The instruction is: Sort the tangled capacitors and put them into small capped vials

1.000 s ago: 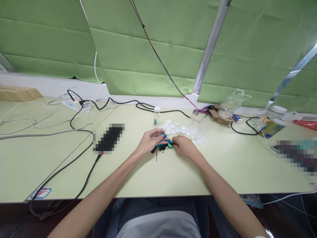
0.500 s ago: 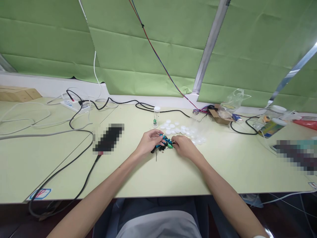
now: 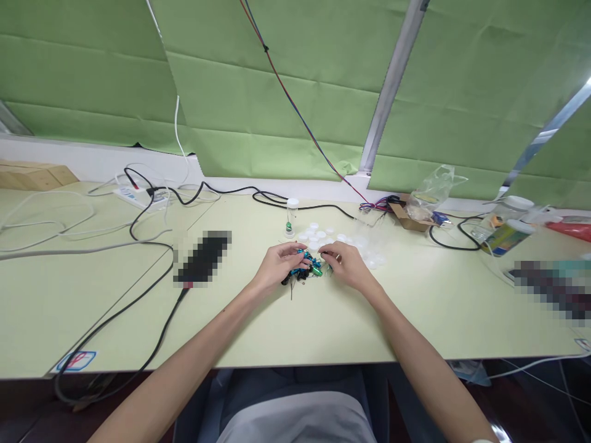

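A small pile of blue, green and black parts with thin wire-like legs (image 3: 316, 269) lies on the table between my hands. My left hand (image 3: 278, 263) rests at the pile's left side, its curled fingertips among the blue parts. Whether it grips one is hidden. At the right edge of the pile, my right hand (image 3: 345, 263) pinches a small dark part with thin legs (image 3: 328, 267), mostly covered by the fingers. Behind the pile stands a clear tube with a white cap (image 3: 292, 203) and a green piece inside. White round caps (image 3: 314, 235) lie scattered just beyond my hands.
Clear plastic pieces (image 3: 373, 253) lie right of the caps. A black cable (image 3: 249, 188) runs along the back to a power strip (image 3: 138, 197). A blurred dark device (image 3: 203, 258) lies left. Back right are a cardboard box (image 3: 409, 220) and a jar (image 3: 508, 237).
My right hand has shifted slightly up and away from the pile, and thin legs now show below its fingertips. My left hand has hardly moved.
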`<move>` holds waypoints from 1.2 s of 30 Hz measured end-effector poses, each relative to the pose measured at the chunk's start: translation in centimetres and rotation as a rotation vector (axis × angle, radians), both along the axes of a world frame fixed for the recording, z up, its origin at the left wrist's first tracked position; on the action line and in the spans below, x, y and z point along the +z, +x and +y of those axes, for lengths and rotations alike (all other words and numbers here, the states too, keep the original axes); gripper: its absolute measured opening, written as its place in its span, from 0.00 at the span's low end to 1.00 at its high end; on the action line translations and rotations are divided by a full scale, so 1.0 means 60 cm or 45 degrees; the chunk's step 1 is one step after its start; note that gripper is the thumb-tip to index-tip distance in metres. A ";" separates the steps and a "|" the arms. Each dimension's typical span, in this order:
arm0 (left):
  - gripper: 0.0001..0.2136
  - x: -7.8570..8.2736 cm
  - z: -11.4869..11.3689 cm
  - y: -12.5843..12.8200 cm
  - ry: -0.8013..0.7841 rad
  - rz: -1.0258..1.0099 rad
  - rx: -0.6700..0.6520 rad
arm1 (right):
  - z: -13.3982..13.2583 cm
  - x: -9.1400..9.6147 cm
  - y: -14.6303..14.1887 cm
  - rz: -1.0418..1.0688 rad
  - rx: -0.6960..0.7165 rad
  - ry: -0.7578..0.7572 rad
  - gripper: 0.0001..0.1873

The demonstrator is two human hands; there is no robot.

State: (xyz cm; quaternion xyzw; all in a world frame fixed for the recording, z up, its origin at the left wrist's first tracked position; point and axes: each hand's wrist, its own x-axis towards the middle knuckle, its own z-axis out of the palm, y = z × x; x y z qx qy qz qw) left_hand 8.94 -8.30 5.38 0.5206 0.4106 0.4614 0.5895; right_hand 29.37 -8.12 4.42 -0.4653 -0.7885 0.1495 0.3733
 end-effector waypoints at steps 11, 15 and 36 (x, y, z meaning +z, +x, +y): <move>0.18 0.001 -0.003 0.003 -0.032 -0.117 -0.057 | 0.000 -0.003 -0.010 0.573 0.100 -0.223 0.11; 0.18 -0.001 -0.002 0.003 -0.030 -0.122 -0.069 | -0.005 -0.005 -0.018 0.521 0.074 -0.191 0.09; 0.23 -0.004 0.007 0.001 0.067 0.009 -0.025 | -0.018 -0.003 -0.022 0.197 0.132 -0.007 0.06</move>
